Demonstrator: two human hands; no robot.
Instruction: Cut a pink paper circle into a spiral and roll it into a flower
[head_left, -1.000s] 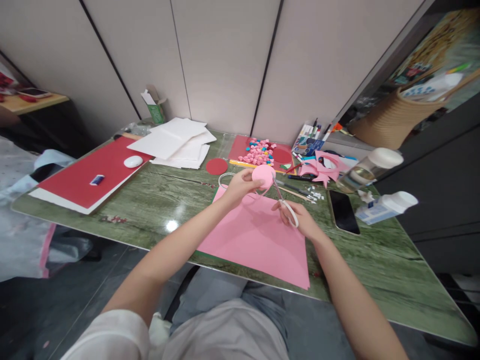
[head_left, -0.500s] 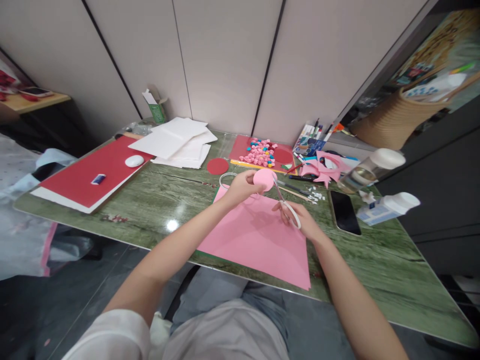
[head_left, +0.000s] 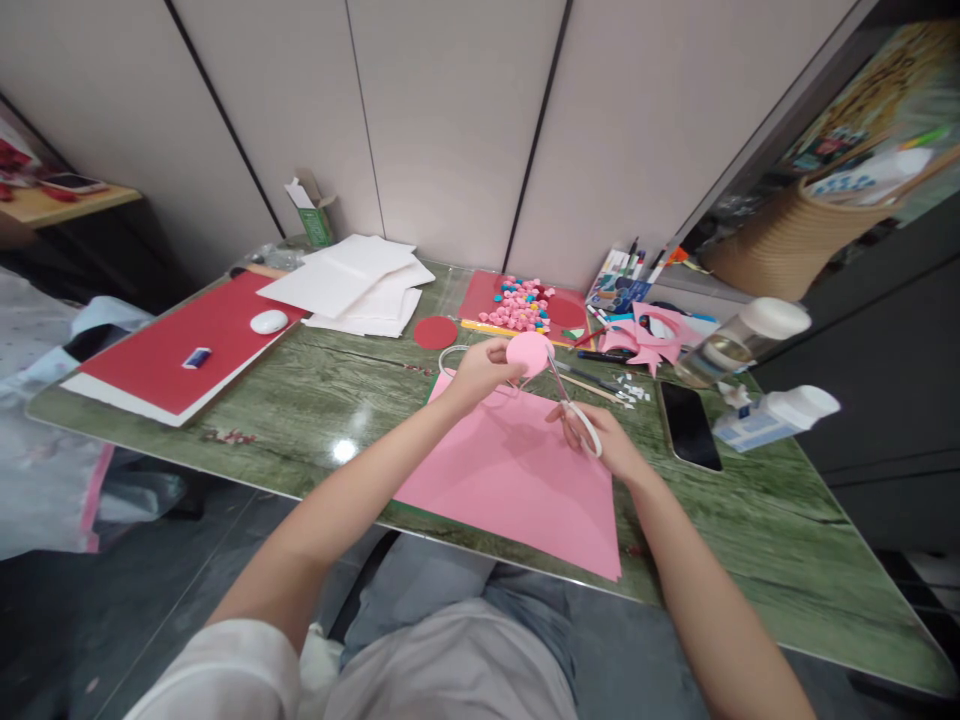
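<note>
A round pink paper disc [head_left: 529, 354] is pinched in my left hand [head_left: 487, 368], held above the far edge of the pink paper sheets [head_left: 517, 480]. My right hand [head_left: 596, 436] grips a pair of scissors [head_left: 589, 430] by its white handles. The blades point up and away from me and meet the disc's right edge. A thin pink offcut seems to hang beneath the disc, partly behind my left hand. Beyond that hand lies a roll of clear tape [head_left: 450, 358], half covered.
Red paper [head_left: 172, 340] with a white mouse [head_left: 268, 322] lies left, white sheets [head_left: 352, 275] behind it. A red disc [head_left: 435, 332] and pink pompom-like pieces [head_left: 521, 305] sit at the back. Pink scraps [head_left: 649, 335], a phone [head_left: 690, 425] and two bottles [head_left: 776, 415] are at right.
The pink disc has tilted and shifted up slightly in my left hand. The scissors stay at its right edge, and my right hand has barely moved.
</note>
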